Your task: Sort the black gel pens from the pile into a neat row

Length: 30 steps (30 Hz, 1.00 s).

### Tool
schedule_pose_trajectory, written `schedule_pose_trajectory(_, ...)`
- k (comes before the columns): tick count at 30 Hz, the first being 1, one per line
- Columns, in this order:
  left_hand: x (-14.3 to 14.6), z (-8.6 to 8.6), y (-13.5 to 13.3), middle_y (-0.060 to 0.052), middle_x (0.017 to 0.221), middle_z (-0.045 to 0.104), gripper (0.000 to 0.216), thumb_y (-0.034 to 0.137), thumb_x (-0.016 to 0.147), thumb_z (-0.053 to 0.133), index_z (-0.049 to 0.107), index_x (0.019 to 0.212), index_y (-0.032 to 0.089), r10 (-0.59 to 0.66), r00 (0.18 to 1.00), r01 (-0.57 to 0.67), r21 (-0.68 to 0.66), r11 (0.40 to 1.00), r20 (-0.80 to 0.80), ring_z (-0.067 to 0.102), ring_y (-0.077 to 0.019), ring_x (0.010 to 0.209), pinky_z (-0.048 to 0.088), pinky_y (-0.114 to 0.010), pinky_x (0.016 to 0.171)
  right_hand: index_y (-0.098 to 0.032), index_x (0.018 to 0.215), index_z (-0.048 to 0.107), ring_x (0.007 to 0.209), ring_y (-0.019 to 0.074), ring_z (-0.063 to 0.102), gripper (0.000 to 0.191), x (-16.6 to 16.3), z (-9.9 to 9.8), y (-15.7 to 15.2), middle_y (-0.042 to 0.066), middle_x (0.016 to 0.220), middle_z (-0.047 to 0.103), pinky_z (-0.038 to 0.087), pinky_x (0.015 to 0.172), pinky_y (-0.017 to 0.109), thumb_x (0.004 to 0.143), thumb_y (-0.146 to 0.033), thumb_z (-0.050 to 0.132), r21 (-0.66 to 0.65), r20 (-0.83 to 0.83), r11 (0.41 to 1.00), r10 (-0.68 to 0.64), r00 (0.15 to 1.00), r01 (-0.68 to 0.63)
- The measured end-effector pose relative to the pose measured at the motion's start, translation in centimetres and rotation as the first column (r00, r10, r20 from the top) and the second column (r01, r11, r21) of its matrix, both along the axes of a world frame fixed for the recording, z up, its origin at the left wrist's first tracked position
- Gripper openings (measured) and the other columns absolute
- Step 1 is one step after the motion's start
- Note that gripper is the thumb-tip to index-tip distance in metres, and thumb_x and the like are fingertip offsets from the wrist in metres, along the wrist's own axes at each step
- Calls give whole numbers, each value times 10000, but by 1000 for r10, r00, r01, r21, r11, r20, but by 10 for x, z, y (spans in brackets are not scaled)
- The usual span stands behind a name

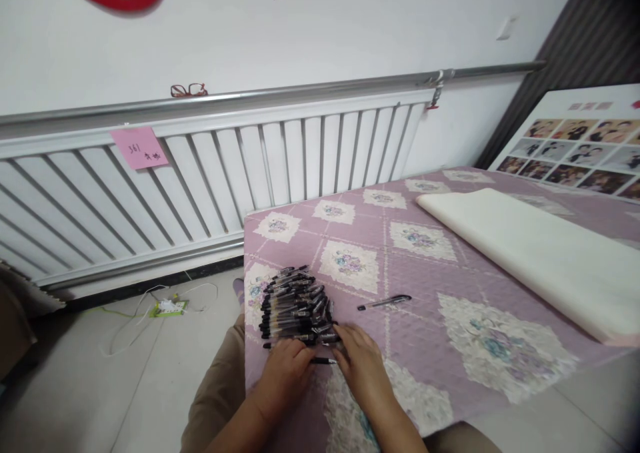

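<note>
Pens (293, 306) on floral cloth (410, 333); white radiator (294, 156) beyond.

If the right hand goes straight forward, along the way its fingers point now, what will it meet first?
Most likely the right hand would meet the near right edge of the pile of pens; whether it already touches them is hard to tell.

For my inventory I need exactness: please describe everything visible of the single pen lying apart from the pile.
The single pen has a clear, plastic-looking barrel with black ends. It lies slightly slanted on the purple floral cloth, right of the pen pile, beyond the right hand. Only the cloth touches it.
</note>
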<state>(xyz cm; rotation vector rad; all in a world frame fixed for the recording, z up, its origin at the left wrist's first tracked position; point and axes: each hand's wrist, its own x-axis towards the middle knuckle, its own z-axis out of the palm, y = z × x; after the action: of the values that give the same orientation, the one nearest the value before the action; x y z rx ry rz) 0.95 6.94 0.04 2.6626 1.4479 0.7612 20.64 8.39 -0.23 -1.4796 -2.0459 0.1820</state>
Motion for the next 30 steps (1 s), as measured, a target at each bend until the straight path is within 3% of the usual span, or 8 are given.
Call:
schedule_pose_trajectory(9, 1, 6, -3, -33, 853, 605, 131, 192, 825, 539, 612, 932, 216, 14, 1000, -14, -22, 1000, 0, 549, -201, 796, 428, -330, 728, -222, 921, 642, 857, 250, 572, 166, -2, 12, -4, 60, 854, 617, 458, 762, 387, 786, -150, 577, -63, 26, 998, -23, 999, 25)
schedule_pose_trajectory(15, 1, 4, -2, -27, 818, 603, 121, 193, 834, 537, 622, 915, 219, 24, 1000, -24, -36, 999, -8, 553, -197, 780, 428, -314, 700, -208, 870, 607, 824, 214, 594, 97, 8, 5, -5, 46, 833, 638, 466, 754, 343, 826, -215, 521, -74, -248, 997, -16, 969, -3)
schedule_pose_trajectory(22, 2, 1, -1, -31, 826, 609, 116, 194, 836, 548, 627, 918, 216, 43, 999, -42, -45, 998, 10, 559, -201, 795, 427, -321, 712, -208, 905, 639, 856, 196, 633, 208, 26, 22, -13, 47, 888, 676, 500, 768, 290, 825, -353, 514, -243, -567, 968, -91, 819, -61)
schedule_pose_trajectory(30, 2, 5, -2, -33, 819, 609, 123, 185, 828, 542, 625, 914, 215, 40, 999, -40, -28, 999, 3, 553, -206, 779, 424, -322, 694, -216, 869, 650, 796, 182, 622, 170, 25, 27, -17, 23, 819, 661, 492, 716, 278, 826, -310, 515, -281, -490, 946, 1, 872, -159)
